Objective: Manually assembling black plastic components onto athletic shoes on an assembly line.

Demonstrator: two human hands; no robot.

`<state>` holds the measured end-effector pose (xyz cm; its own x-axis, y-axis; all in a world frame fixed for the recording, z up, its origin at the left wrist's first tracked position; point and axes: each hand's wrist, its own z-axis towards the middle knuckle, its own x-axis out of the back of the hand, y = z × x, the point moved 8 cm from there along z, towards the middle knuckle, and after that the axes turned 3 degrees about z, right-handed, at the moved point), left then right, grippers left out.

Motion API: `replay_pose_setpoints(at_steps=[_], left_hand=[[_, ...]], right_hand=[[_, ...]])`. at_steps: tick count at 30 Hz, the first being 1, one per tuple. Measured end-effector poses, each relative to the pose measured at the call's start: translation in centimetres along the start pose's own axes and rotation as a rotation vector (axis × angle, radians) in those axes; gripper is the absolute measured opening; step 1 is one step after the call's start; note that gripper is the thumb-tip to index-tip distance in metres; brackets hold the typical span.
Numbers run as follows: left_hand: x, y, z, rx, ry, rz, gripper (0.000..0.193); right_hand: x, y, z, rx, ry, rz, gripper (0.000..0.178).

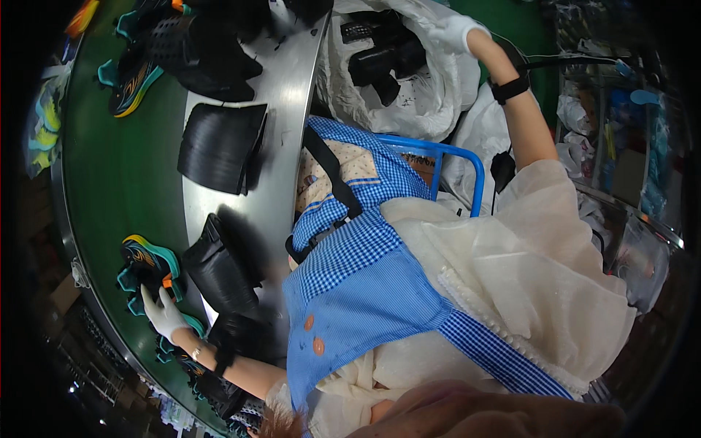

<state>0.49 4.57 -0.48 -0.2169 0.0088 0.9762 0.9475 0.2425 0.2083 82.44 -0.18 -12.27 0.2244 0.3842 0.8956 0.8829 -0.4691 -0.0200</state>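
My left hand [167, 315], in a white glove, reaches over the green belt with thumb and fingers apart. Its fingertips lie against a black sneaker with teal and orange parts; another sneaker [151, 257] of that kind sits just beyond it. My right hand [463, 33], also gloved in white, is stretched out at the far rim of a large white sack [458, 77], and its fingertips blend with the sack. Inside the sack lie several curved black pieces [383, 62]. On the metal ledge rest a ribbed black curved sheet [223, 146] and a folded black piece [217, 266].
The green belt [102, 197] runs along the left beside the metal ledge [292, 80]. More black pieces [201, 55] and a sneaker [135, 84] are at its far end. A blue chair frame [478, 171] stands beside me. Shelves with bagged goods [628, 146] line the right.
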Motion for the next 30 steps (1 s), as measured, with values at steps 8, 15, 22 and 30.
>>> replay_pose_setpoints(at_steps=[8, 15, 22, 30], left_hand=[[4.1, 5.1, -6.2, -0.022, 0.169, 0.163, 0.039], [3.9, 8.2, -5.0, -0.029, 0.165, 0.265, 0.031], [3.7, 8.8, -3.4, -0.07, 0.131, 0.323, 0.031], [3.1, 7.6, -4.1, 0.118, 0.066, 0.269, 0.032]], right_hand=[[-15.6, -2.7, 7.3, 0.452, -0.311, -0.169, 0.039], [-20.7, -4.3, 10.1, -0.221, -0.361, 0.418, 0.063], [-21.4, -6.4, 11.1, -0.335, -0.278, 0.418, 0.073], [-23.2, -3.2, 13.1, -0.333, -0.158, 0.487, 0.086]])
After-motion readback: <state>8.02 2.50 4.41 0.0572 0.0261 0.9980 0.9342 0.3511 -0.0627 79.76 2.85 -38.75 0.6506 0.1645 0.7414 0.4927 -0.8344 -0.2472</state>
